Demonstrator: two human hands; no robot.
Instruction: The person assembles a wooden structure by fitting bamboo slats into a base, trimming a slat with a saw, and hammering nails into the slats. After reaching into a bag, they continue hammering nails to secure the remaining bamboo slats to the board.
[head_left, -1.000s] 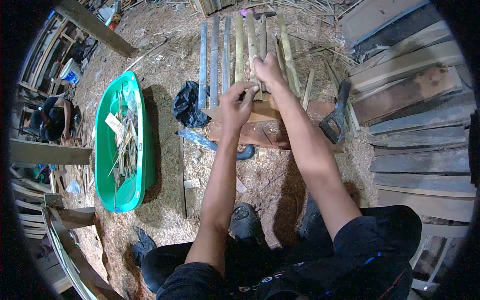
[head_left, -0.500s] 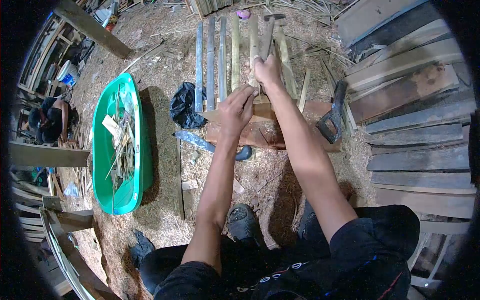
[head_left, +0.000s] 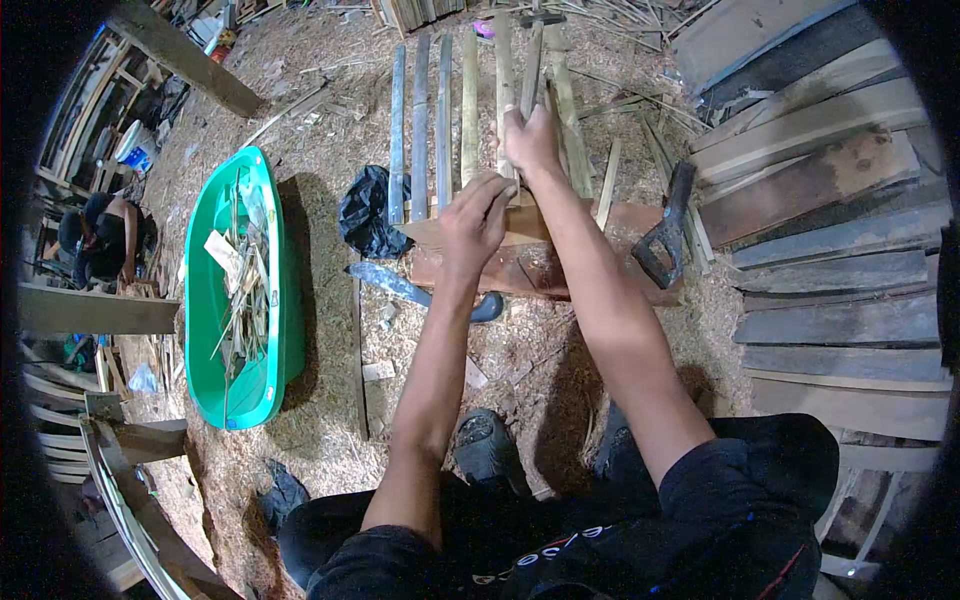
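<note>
My right hand (head_left: 532,145) is wrapped round the handle of a hammer (head_left: 534,65), whose dark head points away from me. Just left of it, my left hand (head_left: 474,217) is closed at the near end of a pale wooden slat (head_left: 504,80); its fingertips pinch something too small to make out. Several slats lie side by side, their near ends on a brown board (head_left: 520,262). A grey slat (head_left: 445,120) is to the left of my hands.
A green tub (head_left: 200,330) with wood scraps stands left. A black bag (head_left: 368,208), a curved blade (head_left: 390,282) and a saw (head_left: 664,230) lie around the board. Planks (head_left: 840,318) line the right side. Another person (head_left: 105,240) crouches at far left.
The hammer and my right hand have shifted slightly left. My left hand stays at the slat's near end.
</note>
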